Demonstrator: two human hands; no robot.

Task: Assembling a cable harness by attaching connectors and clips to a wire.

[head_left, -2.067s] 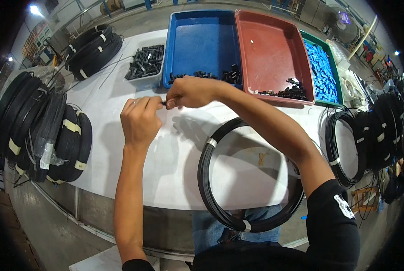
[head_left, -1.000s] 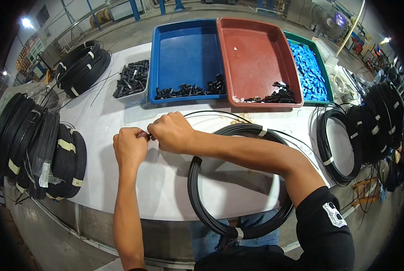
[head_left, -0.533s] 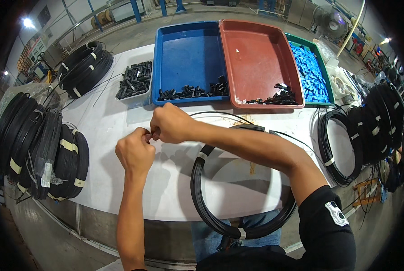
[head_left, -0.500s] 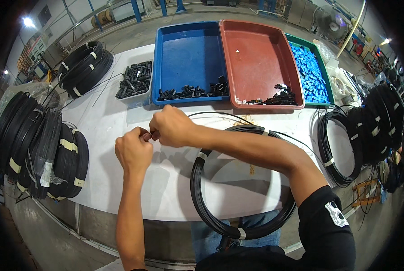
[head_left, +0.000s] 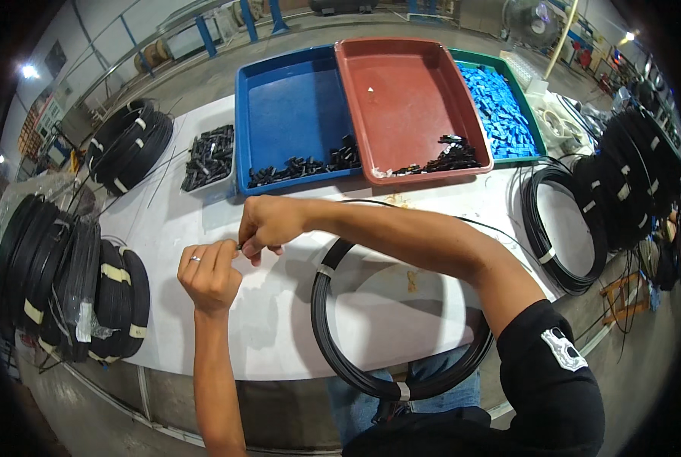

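Fingers of our left hand (head_left: 209, 273) and right hand (head_left: 268, 225) pinch together over the white table (head_left: 203, 217), seemingly gripping a small dark piece (head_left: 239, 246), just left of the black cable coil (head_left: 371, 373).

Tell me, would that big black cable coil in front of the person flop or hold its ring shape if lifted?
The black cable coil would probably keep its ring shape: pale tape bands bind its many turns together. It may sag somewhat, since the strands look thin. It hangs partly over the white table edge, so a push might slide it off.
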